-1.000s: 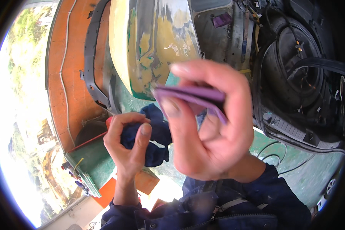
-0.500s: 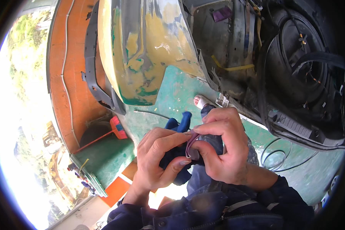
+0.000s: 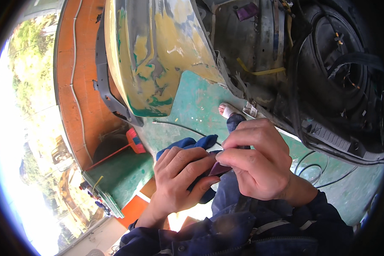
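In front of my body, both hands pinch a small folded piece of purple sandpaper [image 3: 219, 169]. My left hand [image 3: 180, 177] is closed on its left side, thumb below and fingers above. My right hand [image 3: 260, 162] grips its upper right edge between thumb and forefinger, with the other fingers curled. The fingers hide part of the sandpaper. Behind the left hand, a dark blue cloth [image 3: 205, 141] shows, partly covered. Beyond the hands stands a car body panel [image 3: 158, 64], sanded in patches of yellow, green and grey.
At right, the open car trunk [image 3: 260, 51] holds a purple sheet [image 3: 246, 12], a yellow strap [image 3: 264, 71] and cables. A black hose [image 3: 309, 170] coils on the green floor. Leftward are a dark bumper [image 3: 109, 96] and a red broom [image 3: 135, 141]. A person's foot [image 3: 226, 109] is near the trunk edge.
My right hand has turned, its fingers curling in over the sandpaper. The sandpaper shows as a smaller, flatter fold. The blue cloth sits differently behind my left hand.
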The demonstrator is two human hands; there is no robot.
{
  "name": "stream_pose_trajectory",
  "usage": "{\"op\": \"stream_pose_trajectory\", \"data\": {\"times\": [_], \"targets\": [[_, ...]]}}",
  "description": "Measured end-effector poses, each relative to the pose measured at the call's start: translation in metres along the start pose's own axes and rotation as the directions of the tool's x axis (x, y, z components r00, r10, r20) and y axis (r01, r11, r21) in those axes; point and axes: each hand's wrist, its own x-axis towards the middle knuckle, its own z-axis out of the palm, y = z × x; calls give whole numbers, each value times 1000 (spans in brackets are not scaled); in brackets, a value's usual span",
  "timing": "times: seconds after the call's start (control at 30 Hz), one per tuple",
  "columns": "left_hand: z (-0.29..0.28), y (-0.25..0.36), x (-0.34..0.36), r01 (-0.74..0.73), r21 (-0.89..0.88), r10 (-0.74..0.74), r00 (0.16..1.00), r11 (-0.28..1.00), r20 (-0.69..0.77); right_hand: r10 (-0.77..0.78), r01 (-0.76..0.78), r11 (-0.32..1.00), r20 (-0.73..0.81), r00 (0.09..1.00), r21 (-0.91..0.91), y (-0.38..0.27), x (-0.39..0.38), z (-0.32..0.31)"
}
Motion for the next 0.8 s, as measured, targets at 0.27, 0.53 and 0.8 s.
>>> {"op": "stream_pose_trajectory", "data": {"times": [0.27, 0.53, 0.8], "targets": [[2, 5, -3, 425, -289, -439, 898, 858, 18, -7, 1, 999, 135, 991, 44, -10, -7, 5], [-20, -3, -8, 510, -621, -384, 860, 595, 337, 159, -201, 958, 207, 965, 205, -6, -19, 9], [-27, -8, 2, 67, -231, -80, 996, 971, -48, 176, -206, 858, 107, 979, 471, -9, -12, 21]]}}
